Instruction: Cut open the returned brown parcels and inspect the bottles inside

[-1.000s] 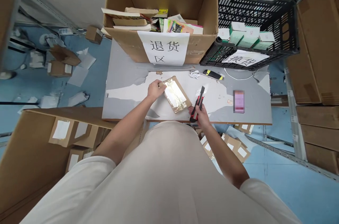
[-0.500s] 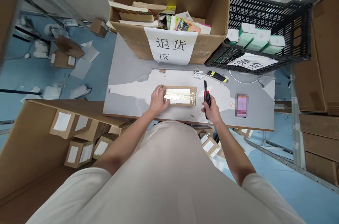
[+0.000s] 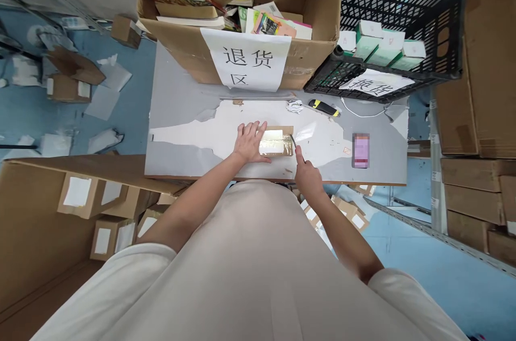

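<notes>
A small taped cardboard box (image 3: 276, 150) with a white label lies flat on the grey table (image 3: 181, 93). Over its left end my left hand (image 3: 250, 142) is spread, palm down, with the thumb along the near side. My right hand (image 3: 308, 177) is wrapped round a utility knife (image 3: 299, 153). The dark blade points up and left, its tip at the taped right end of the box; whether it cuts into the tape is too small to tell. Most of the knife's handle is hidden by the fingers.
Behind stand a large carton (image 3: 187, 56) of books and a black crate (image 3: 403, 10) holding green-and-white boxes. A second, yellow-black cutter (image 3: 323, 108) and a blurred pink phone-like item (image 3: 361, 150) lie on the table. A big open carton (image 3: 36, 212) with small boxes is at the left.
My right hand has brought the knife left and turned its blade to the box's right end. My left hand has spread further over the box. The whole view has shifted slightly.
</notes>
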The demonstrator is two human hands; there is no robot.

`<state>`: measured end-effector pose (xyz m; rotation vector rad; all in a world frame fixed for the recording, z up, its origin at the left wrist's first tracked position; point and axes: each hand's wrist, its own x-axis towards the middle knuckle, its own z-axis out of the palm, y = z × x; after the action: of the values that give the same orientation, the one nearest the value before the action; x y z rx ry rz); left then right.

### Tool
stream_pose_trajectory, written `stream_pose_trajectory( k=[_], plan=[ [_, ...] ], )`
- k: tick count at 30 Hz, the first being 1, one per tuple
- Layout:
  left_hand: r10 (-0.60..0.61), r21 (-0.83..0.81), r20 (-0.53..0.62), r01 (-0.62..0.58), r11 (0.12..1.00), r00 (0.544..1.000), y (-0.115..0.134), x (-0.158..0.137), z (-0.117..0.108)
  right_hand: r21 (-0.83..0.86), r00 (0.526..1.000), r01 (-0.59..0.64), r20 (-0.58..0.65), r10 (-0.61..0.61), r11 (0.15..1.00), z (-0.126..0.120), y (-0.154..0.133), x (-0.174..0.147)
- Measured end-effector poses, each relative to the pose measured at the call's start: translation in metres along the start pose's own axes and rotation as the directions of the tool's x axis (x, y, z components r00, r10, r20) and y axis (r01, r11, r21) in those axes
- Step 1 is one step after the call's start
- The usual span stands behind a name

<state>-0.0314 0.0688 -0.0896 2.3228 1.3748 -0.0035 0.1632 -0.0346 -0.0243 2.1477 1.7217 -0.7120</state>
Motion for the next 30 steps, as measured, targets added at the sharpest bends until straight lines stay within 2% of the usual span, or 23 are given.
stream_pose_trajectory(
  k=[5, 12, 24, 30],
  plan=[
    [0.001, -0.048, -0.014, -0.002, 0.999, 1.0, -0.002, 0.001, 0.004, -0.01, 1.0, -0.029, 0.011, 0.029, 1.0, -0.003, -0.015, -0.003],
    [-0.039, -0.01, 0.0, 0.039, 0.999, 0.999, 0.002, 0.001, 0.004, -0.04, 0.991, -0.013, 0.136, 0.019, 0.999, -0.009, -0.009, -0.013],
    [-0.036, -0.015, 0.006, 0.036, 0.999, 0.999, 0.001, 0.001, 0.003, -0.001, 0.984, -0.011, 0.177, 0.011, 1.0, -0.002, -0.006, -0.03],
    [-0.018, 0.009, -0.011, 0.018, 1.0, 1.0, 0.0, 0.001, 0.003, 0.039, 0.99, -0.002, 0.143, -0.004, 0.999, 0.004, 0.004, -0.043]
  ],
)
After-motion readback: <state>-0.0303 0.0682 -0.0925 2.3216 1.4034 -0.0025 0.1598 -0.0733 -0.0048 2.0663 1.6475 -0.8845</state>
